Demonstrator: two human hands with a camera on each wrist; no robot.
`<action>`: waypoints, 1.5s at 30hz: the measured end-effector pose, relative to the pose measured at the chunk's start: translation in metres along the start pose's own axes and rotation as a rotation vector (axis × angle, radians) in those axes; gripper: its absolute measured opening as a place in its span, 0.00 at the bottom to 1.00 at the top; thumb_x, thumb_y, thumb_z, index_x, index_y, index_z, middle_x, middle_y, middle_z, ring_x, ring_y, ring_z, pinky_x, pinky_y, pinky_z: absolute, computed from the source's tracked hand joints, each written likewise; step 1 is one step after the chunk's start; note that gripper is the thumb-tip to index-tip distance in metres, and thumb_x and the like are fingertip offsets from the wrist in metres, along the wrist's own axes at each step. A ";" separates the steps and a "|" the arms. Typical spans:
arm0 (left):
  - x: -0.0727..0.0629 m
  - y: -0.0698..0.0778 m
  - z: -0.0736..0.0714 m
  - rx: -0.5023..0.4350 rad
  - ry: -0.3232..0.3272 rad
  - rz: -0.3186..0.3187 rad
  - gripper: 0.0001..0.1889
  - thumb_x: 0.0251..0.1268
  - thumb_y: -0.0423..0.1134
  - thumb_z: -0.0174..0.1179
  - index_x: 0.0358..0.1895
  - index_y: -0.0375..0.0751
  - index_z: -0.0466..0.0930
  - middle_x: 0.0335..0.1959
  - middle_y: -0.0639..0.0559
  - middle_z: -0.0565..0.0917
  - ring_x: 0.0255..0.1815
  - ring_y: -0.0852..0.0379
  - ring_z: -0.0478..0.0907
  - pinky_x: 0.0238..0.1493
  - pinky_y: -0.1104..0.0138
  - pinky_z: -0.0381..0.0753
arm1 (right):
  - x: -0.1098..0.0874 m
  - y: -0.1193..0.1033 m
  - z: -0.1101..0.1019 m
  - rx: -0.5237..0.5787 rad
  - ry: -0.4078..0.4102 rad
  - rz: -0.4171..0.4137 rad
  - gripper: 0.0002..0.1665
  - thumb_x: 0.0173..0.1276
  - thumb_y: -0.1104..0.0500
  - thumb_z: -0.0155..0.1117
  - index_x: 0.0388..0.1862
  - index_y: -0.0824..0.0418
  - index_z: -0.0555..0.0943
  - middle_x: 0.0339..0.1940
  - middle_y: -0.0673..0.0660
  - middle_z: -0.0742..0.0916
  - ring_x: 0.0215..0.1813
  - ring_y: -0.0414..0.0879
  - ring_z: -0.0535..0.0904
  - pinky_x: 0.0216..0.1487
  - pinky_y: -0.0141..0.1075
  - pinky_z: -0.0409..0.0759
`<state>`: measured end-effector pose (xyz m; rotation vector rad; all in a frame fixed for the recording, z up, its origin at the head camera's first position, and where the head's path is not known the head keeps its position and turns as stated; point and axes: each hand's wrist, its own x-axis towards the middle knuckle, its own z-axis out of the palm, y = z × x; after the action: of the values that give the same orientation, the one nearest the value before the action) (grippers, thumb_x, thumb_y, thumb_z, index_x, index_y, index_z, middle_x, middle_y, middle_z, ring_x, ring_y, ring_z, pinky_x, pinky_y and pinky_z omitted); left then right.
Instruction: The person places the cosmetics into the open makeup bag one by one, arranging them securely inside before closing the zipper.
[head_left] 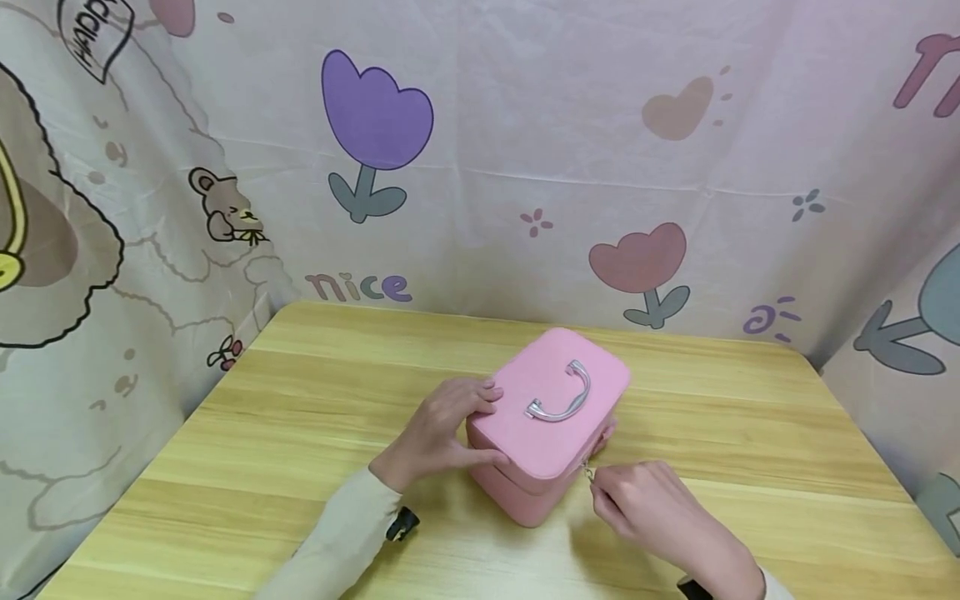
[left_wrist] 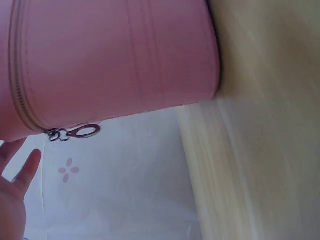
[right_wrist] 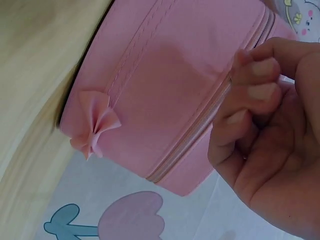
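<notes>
A pink vanity case (head_left: 528, 408) with a silver handle (head_left: 567, 398) on its lid stands at an angle on the table. My left hand (head_left: 442, 433) rests on the lid's left edge, thumb and fingers spread along its rim. At the case's right side, my right hand (head_left: 645, 500) pinches a small metal zipper pull (head_left: 588, 472) with curled fingers. In the right wrist view, the zipper (right_wrist: 187, 137) runs along the side below the lid, and the fingers (right_wrist: 262, 80) cover the pull. Another zipper pull (left_wrist: 84, 131) hangs loose in the left wrist view.
The wood-grain table (head_left: 360, 367) extends around the case. A pink bow (right_wrist: 95, 122) decorates the case's side. Printed cloth (head_left: 495, 108) with flowers and cartoon animals hangs behind the table and at both sides. Black straps (head_left: 402, 524) show at the wrists.
</notes>
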<state>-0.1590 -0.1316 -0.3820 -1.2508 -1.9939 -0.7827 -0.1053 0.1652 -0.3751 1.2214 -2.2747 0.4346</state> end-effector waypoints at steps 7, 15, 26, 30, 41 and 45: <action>0.001 0.001 0.004 0.078 0.022 0.058 0.30 0.39 0.51 0.77 0.40 0.33 0.76 0.47 0.43 0.84 0.53 0.46 0.79 0.57 0.63 0.76 | 0.002 -0.008 0.007 0.010 0.034 -0.014 0.17 0.47 0.66 0.56 0.14 0.47 0.61 0.14 0.34 0.58 0.20 0.24 0.46 0.18 0.18 0.44; -0.002 0.001 0.004 0.120 0.054 0.065 0.29 0.38 0.51 0.77 0.39 0.34 0.77 0.46 0.45 0.84 0.52 0.47 0.80 0.55 0.61 0.78 | 0.003 -0.011 0.012 0.118 0.078 -0.075 0.16 0.45 0.67 0.56 0.15 0.48 0.63 0.14 0.35 0.61 0.19 0.24 0.51 0.18 0.15 0.49; 0.006 0.009 0.012 0.207 0.122 0.113 0.31 0.34 0.58 0.78 0.33 0.37 0.77 0.38 0.47 0.85 0.38 0.52 0.80 0.42 0.68 0.81 | 0.007 -0.029 0.011 0.220 0.013 -0.101 0.15 0.48 0.67 0.55 0.14 0.49 0.64 0.13 0.36 0.64 0.20 0.23 0.54 0.20 0.15 0.52; 0.010 0.014 0.016 0.265 0.157 0.142 0.29 0.44 0.63 0.71 0.30 0.40 0.74 0.31 0.50 0.84 0.29 0.56 0.74 0.31 0.73 0.77 | 0.005 -0.029 0.010 0.203 0.017 -0.075 0.15 0.48 0.66 0.54 0.14 0.49 0.63 0.13 0.36 0.62 0.20 0.24 0.52 0.19 0.15 0.51; 0.012 0.029 0.024 0.354 0.245 0.155 0.28 0.58 0.65 0.60 0.24 0.41 0.70 0.24 0.52 0.79 0.22 0.57 0.66 0.23 0.75 0.67 | 0.003 -0.028 0.013 0.203 0.037 -0.109 0.14 0.53 0.66 0.52 0.16 0.49 0.64 0.13 0.36 0.63 0.20 0.23 0.52 0.20 0.14 0.52; 0.012 0.037 0.026 0.388 0.257 0.122 0.29 0.58 0.66 0.59 0.23 0.42 0.68 0.21 0.53 0.75 0.22 0.57 0.66 0.22 0.75 0.66 | 0.002 -0.028 0.015 0.189 0.053 -0.113 0.15 0.56 0.66 0.50 0.16 0.49 0.63 0.13 0.36 0.62 0.20 0.23 0.51 0.19 0.15 0.50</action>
<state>-0.1346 -0.0923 -0.3834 -0.9795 -1.7387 -0.4427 -0.0872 0.1416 -0.3853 1.4056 -2.1458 0.6434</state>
